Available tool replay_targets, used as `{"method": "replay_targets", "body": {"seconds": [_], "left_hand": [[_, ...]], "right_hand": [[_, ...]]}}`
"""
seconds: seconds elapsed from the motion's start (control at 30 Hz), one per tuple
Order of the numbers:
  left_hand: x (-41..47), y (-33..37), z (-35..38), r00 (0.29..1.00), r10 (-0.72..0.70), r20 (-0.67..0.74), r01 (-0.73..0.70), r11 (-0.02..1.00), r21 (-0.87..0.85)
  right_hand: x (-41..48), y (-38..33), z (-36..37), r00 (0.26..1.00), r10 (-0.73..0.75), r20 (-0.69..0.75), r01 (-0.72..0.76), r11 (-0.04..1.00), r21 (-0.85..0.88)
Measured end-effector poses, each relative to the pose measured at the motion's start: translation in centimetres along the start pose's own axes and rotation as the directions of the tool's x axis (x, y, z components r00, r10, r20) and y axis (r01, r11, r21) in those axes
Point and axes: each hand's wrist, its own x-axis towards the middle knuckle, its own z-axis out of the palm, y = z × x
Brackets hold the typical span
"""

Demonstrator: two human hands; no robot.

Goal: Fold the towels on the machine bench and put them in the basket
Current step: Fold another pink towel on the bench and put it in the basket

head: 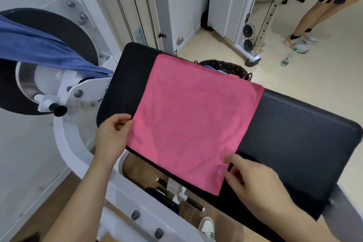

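A pink towel (192,116) lies spread flat across the black padded machine bench (294,133). My left hand (112,135) pinches the towel's near-left corner between thumb and fingers. My right hand (253,180) pinches the towel's near-right edge close to its corner. A blue towel (39,47) hangs over the round black pad of the machine at the left. The dark woven basket (225,66) stands on the floor behind the bench, mostly hidden by the pink towel, with some cloth showing inside.
The white machine frame (66,143) curves below and left of the bench. Another person's legs (306,25) stand at the far right, with a plastic bottle (286,60) on the floor nearby. A white cable machine (253,25) stands behind the basket.
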Motion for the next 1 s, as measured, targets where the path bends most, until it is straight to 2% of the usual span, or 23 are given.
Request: {"method": "replay_targets", "body": {"seconds": [0.13,0.27,0.33,0.43,0.6,0.73,0.8,0.9,1.0], "left_hand": [[-2.1,-3.9,0.1,0.993,-0.117,0.012,0.116,0.993,0.025],[-2.4,-5.0,0.1,0.966,-0.251,0.059,0.257,0.954,-0.154],[-2.3,-5.2,-0.1,0.953,-0.288,0.098,0.303,0.924,-0.231],[-1.8,-5.4,-0.4,0.938,-0.304,0.167,0.341,0.895,-0.288],[-1.3,-4.9,-0.5,0.949,-0.286,0.133,0.315,0.886,-0.342],[-1.0,-4.4,-0.3,0.954,-0.290,0.080,0.298,0.874,-0.384],[-0.9,-4.3,-0.2,0.963,-0.258,0.077,0.269,0.904,-0.331],[-0.6,-4.7,-0.1,0.986,-0.146,0.079,0.157,0.975,-0.157],[-0.3,-5.0,-0.2,0.995,-0.042,0.091,0.045,0.999,-0.029]], "right_hand": [[-2.4,-0.1,3.9,0.999,0.030,0.044,-0.027,0.998,-0.064],[-3.9,0.2,6.7,0.996,-0.078,-0.040,0.073,0.991,-0.108],[-4.1,0.1,7.5,0.992,-0.089,-0.084,0.083,0.994,-0.078],[-4.0,-0.1,8.2,0.988,-0.025,-0.151,0.031,0.999,0.038],[-3.9,-0.5,8.8,0.973,0.052,-0.223,-0.004,0.977,0.212],[-4.3,-0.3,9.2,0.970,0.003,-0.243,0.036,0.987,0.156],[-4.3,-0.1,9.4,0.965,-0.016,-0.263,0.049,0.992,0.119],[-4.2,-0.2,9.5,0.964,-0.027,-0.264,0.038,0.999,0.038],[-3.9,-0.6,9.3,0.962,-0.063,-0.264,0.035,0.994,-0.108]]}}
